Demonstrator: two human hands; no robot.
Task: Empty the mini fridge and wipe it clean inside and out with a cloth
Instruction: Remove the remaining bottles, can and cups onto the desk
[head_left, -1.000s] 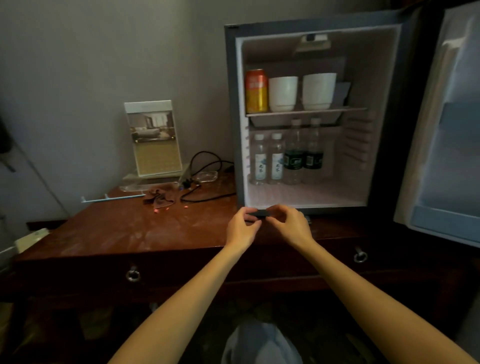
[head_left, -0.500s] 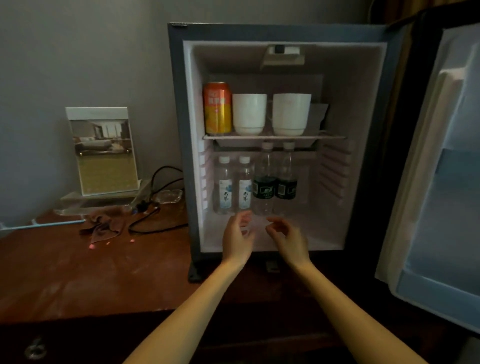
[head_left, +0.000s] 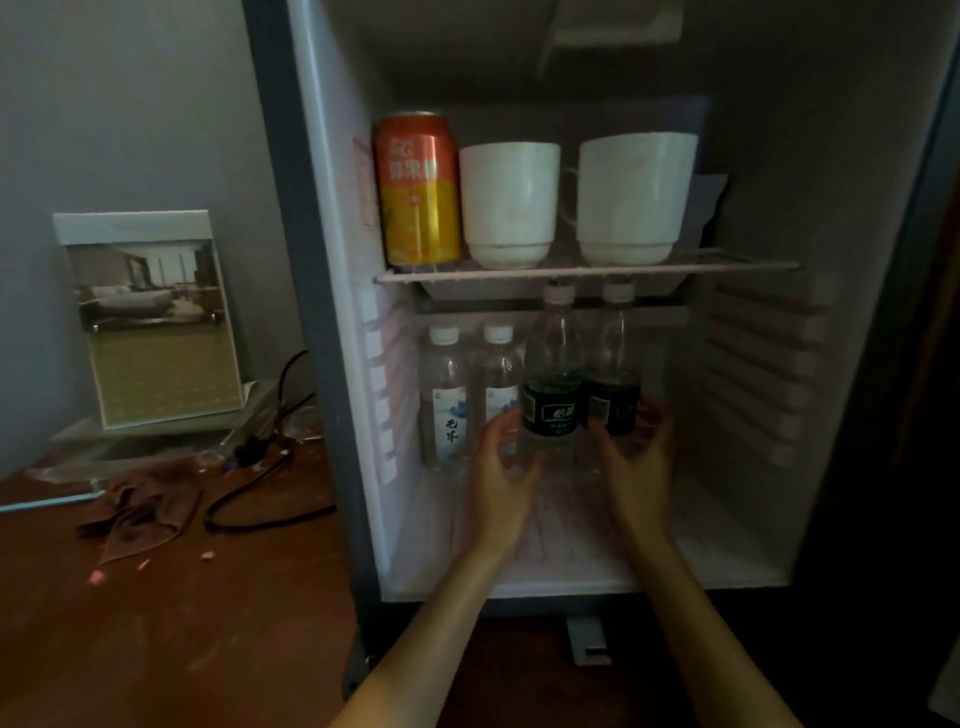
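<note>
Two bare forearms reach up from the bottom edge and over the front lip of the open grey mini fridge (head_left: 314, 312), which stands on a reddish-brown wooden counter (head_left: 182, 623). Below the lip a small grey bracket (head_left: 587, 642) juts out.

Inside the lower compartment, the left hand (head_left: 501, 478) has its fingers spread and loosely curved just beside the left clear plastic bottle with a black label (head_left: 550, 402). The right hand (head_left: 636, 467) is spread the same way, with its thumb in front of the right clear plastic bottle with a black label (head_left: 613, 405) and its fingers (head_left: 657, 413) past that bottle's right side. The blur hides whether either hand touches a bottle. Left of these two stand two shorter clear bottles with white labels (head_left: 447, 400), upright in a row.

On the counter left of the fridge lie a crumpled brownish-red cloth (head_left: 140, 514) and a looped black cable (head_left: 260, 499).

Above the bottles, a pale wire shelf (head_left: 587, 271) carries a tall orange drink can (head_left: 418, 192) at the left and two white ceramic cups (head_left: 509, 202), all upright and close together.

Further back on the counter, a clear acrylic stand with a printed room photo (head_left: 150, 317) is set near the grey wall (head_left: 130, 104).
</note>
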